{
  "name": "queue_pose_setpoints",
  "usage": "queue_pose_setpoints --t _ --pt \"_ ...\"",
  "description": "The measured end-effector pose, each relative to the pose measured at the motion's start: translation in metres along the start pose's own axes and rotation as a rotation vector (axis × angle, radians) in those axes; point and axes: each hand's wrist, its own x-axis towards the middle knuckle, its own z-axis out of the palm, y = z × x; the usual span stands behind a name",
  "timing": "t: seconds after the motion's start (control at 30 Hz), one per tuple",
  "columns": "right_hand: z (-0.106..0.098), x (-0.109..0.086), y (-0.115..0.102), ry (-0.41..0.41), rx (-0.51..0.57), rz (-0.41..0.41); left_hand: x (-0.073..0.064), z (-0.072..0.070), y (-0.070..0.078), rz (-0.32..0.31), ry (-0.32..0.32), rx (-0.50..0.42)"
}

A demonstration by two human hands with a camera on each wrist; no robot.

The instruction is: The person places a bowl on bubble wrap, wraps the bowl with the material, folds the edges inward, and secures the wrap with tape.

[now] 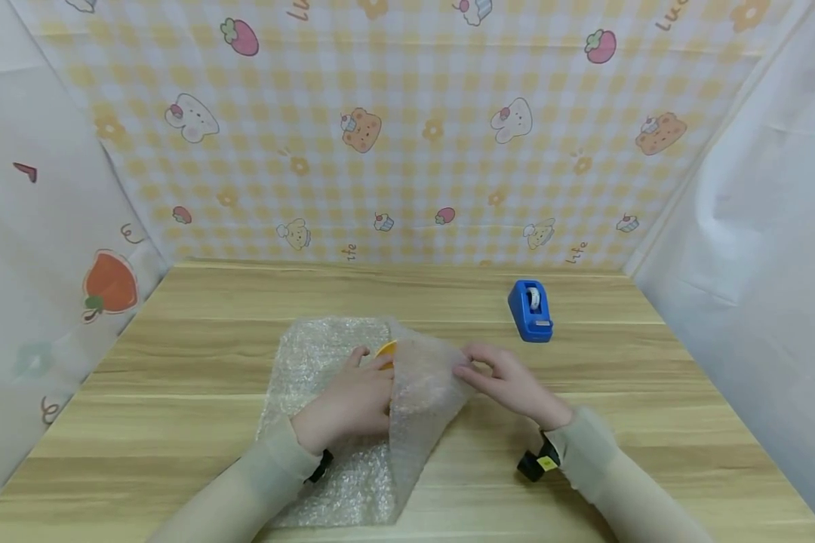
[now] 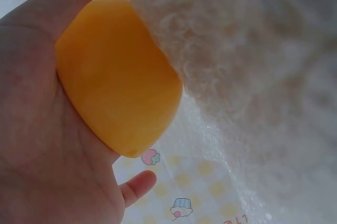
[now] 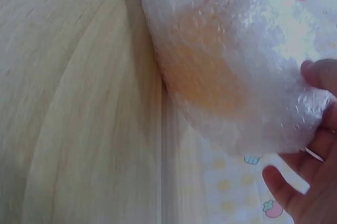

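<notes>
A bubble wrap sheet (image 1: 312, 354) lies on the wooden table, its right part lifted and folded over toward the left. Partly under this flap sits a smooth, rounded orange object (image 2: 118, 77); its exact kind is unclear. My left hand (image 1: 353, 400) holds it against the palm, thumb on one side, with most fingers hidden behind the object or the wrap. The little finger sticks out. My right hand (image 1: 509, 381) pinches the flap's right corner between thumb and fingers. Through the raised wrap (image 3: 226, 66), the orange colour shows in the right wrist view.
A blue tape dispenser (image 1: 531, 311) with a roll in it stands on the table (image 1: 197, 362) at the back right. Behind the table hangs a yellow checked cloth (image 1: 407, 173), with white cloth along both sides.
</notes>
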Motion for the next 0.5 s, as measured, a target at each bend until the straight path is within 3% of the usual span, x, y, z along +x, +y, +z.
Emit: queue_pose_setpoints --t 0.3,0.4,0.5 --pt "0.010 0.008 -0.008 0.100 -0.184 -0.006 0.000 0.001 0.000 -0.007 0.029 0.026" --pt "0.012 0.011 -0.008 0.118 -0.292 -0.098 0.001 0.003 -0.001 -0.001 0.038 0.037" --pt "0.015 0.015 -0.006 0.120 -0.428 -0.265 0.002 0.005 -0.002 0.002 0.034 0.038"
